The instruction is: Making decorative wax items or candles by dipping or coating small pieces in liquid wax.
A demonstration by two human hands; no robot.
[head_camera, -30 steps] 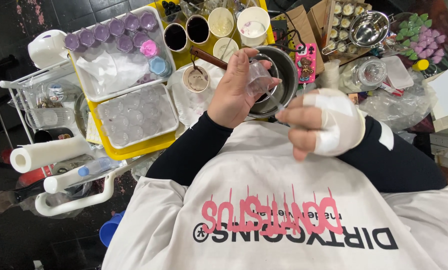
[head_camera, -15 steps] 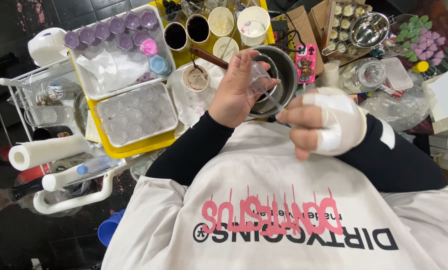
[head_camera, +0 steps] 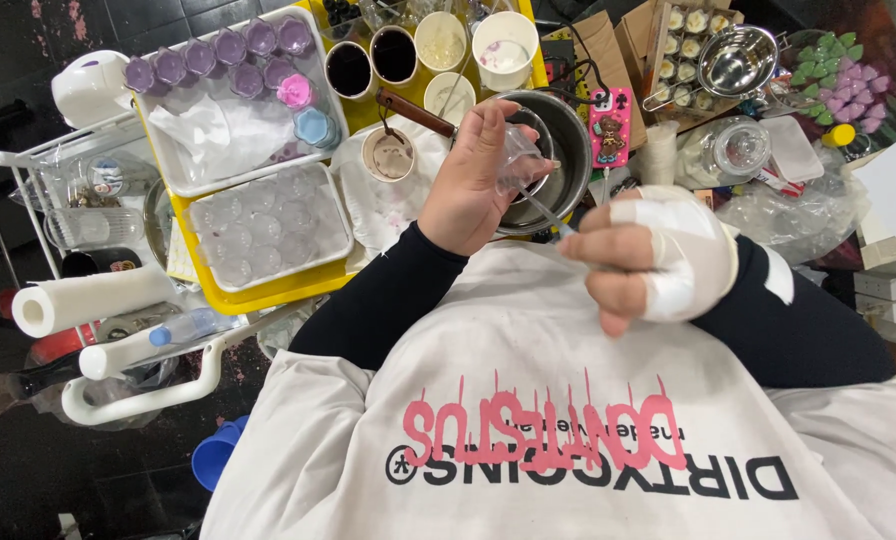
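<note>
My left hand (head_camera: 473, 180) grips a small clear plastic cup (head_camera: 518, 155), tilted over a steel pot (head_camera: 558, 150) with a brown wooden handle (head_camera: 413, 112). My right hand (head_camera: 648, 260), wrapped in white bandage and a pale glove, pinches a thin clear stick (head_camera: 543, 210) whose far end reaches into the cup. Both hands are close together above my white printed shirt.
A yellow tray (head_camera: 268, 295) holds a white tray of clear cups (head_camera: 268, 235), another with purple cups (head_camera: 218, 55), and several cups of liquid (head_camera: 393, 55). A paper towel roll (head_camera: 83, 300), a steel bowl (head_camera: 738, 60), a jar (head_camera: 738, 150) and green and pink moulded pieces (head_camera: 848, 70) lie around.
My right hand has dropped slightly toward me and to the right, still holding the stick. The left hand and cup stay over the pot.
</note>
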